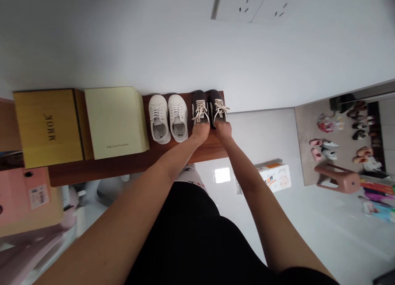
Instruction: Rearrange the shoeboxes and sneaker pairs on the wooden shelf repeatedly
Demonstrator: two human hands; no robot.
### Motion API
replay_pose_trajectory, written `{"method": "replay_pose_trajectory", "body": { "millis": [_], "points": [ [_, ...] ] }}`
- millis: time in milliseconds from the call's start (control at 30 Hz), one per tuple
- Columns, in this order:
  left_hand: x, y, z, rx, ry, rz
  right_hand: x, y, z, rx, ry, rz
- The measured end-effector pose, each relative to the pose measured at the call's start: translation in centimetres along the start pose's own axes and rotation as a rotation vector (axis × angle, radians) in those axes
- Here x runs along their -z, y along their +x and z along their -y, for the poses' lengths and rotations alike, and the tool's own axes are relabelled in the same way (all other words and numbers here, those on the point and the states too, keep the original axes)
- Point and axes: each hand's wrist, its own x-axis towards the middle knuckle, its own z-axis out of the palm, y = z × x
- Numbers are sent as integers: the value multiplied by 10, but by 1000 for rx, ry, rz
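Two dark brown sneakers with cream laces stand side by side at the right end of a brown wooden shelf (173, 155), toes toward the wall. My left hand (201, 130) is closed on the heel of the left dark sneaker (199, 103). The heel of the right dark sneaker (216, 101) is in my right hand (223, 130), also closed; the fingers of both hands are mostly hidden. Just left of them sits a pair of white sneakers, the nearer one (178, 116) beside my left forearm and the other white sneaker (159, 118) further left.
Left along the shelf are a pale green box (115, 122) and a yellow box (49, 128). A pink box (24, 198) lies below them. On the floor to the right are a tissue pack (276, 178), a pink stool (339, 178) and several shoes on a mat (304, 153).
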Motion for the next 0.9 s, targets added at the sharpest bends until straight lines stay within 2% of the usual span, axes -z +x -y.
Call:
{"method": "replay_pose_trajectory", "body": {
  "millis": [233, 333, 433, 533, 600, 700, 767, 833, 900],
  "points": [
    [-6, -1, 9, -37, -124, -70, -5, -3, 9, -38, 62, -1],
    [-6, -13, 20, -108, -304, -189, -6, -17, 9, -46, 169, -126],
    [-3, -49, 48, -159, -531, -335, -10, -43, 12, -81, 330, -332],
    [1, -109, 95, -108, -649, -410, -17, -76, 23, -137, 560, -490],
    [-1, -157, 134, 45, -665, -451, -24, -99, 38, -217, 709, -493],
    [-15, -222, 198, 362, -706, -495, -36, -128, 74, -282, 959, -346],
    [-29, -255, 241, 537, -805, -563, -43, -140, 110, -265, 1155, -215],
    [-40, -276, 285, 731, -1024, -708, -51, -146, 156, -243, 1327, -69],
    [-44, -287, 328, 900, -1331, -853, -57, -144, 209, -263, 1463, 104]
  ]
}}
